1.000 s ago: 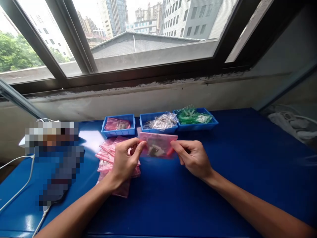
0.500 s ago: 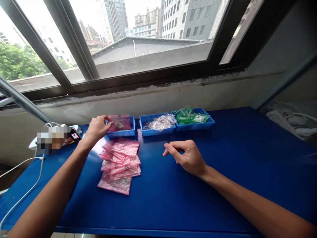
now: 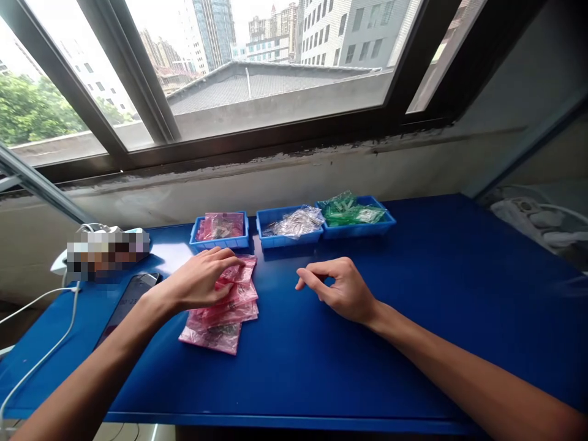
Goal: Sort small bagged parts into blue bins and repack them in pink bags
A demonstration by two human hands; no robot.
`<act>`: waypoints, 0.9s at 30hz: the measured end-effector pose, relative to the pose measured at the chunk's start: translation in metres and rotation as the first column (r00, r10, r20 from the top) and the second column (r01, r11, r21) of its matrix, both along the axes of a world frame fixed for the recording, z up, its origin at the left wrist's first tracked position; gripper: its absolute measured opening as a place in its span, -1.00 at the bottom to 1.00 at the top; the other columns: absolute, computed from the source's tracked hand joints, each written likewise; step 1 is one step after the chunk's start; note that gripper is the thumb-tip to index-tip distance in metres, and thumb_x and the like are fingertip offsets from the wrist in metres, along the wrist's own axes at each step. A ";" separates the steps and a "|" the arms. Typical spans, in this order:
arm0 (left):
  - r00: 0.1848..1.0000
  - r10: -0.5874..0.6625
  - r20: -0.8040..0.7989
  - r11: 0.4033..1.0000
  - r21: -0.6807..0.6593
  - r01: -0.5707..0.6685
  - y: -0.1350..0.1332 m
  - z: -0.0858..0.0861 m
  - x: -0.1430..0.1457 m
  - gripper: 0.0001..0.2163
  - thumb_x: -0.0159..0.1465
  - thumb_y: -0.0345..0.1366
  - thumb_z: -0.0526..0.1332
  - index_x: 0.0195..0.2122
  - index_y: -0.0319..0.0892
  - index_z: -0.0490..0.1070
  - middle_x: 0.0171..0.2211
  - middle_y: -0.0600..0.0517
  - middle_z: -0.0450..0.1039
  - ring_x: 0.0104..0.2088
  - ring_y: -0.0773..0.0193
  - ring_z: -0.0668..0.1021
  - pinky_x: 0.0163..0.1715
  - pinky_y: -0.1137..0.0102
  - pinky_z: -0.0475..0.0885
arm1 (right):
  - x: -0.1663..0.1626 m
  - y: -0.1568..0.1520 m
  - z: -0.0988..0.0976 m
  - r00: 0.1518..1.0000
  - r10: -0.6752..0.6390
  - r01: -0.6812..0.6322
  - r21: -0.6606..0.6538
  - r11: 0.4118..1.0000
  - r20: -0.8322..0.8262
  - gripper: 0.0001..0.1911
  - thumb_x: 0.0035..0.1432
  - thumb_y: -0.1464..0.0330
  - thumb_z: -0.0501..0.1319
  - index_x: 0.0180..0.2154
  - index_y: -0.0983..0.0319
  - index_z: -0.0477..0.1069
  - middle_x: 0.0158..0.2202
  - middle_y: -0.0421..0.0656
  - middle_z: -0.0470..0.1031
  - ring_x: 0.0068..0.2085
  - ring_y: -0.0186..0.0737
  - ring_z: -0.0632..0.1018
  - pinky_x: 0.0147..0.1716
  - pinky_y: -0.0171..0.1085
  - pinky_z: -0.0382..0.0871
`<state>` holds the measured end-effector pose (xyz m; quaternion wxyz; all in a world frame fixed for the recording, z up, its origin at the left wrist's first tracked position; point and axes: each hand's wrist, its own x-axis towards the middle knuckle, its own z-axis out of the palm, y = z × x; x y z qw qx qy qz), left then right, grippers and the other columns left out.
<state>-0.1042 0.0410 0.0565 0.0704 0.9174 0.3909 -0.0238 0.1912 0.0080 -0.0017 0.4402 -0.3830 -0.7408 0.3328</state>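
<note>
My left hand [image 3: 199, 280] lies with its fingers spread on top of a pile of pink plastic zip bags [image 3: 215, 327], and it holds nothing. Small dark parts show through the bags. To the right, my right hand [image 3: 340, 289] hovers over the bare blue table [image 3: 413, 343], its fingers loosely curled on nothing. Beyond both hands stand several blue plastic trays. The left tray [image 3: 197, 236] holds pink bags, the middle tray [image 3: 271, 236] clear bags, and the right tray [image 3: 381, 226] green bags.
A dark smartphone [image 3: 131, 300] lies left of the pile, partly behind my left forearm. Beyond it is a pixelated object [image 3: 108, 252], with a white cable [image 3: 41, 343] running off the table's left side. A wall and window stand behind the table.
One second ago both hands held a pink bag over the table. That bag now lies in the left tray, and my left hand has moved from that tray onto the pile.
</note>
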 end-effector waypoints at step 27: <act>0.436 0.580 0.689 0.769 -0.639 -0.014 -0.008 -0.011 0.074 -0.67 0.29 -0.01 0.36 -0.22 -0.23 0.60 -0.29 -0.05 0.63 -0.34 0.22 0.60 -0.33 0.42 0.46 | 0.002 0.005 0.001 0.923 -0.262 0.188 -0.267 0.945 -0.280 -0.63 0.17 0.06 0.41 -0.36 0.27 0.63 -0.68 -0.28 0.34 -0.67 -0.36 0.32 -0.66 -0.32 0.24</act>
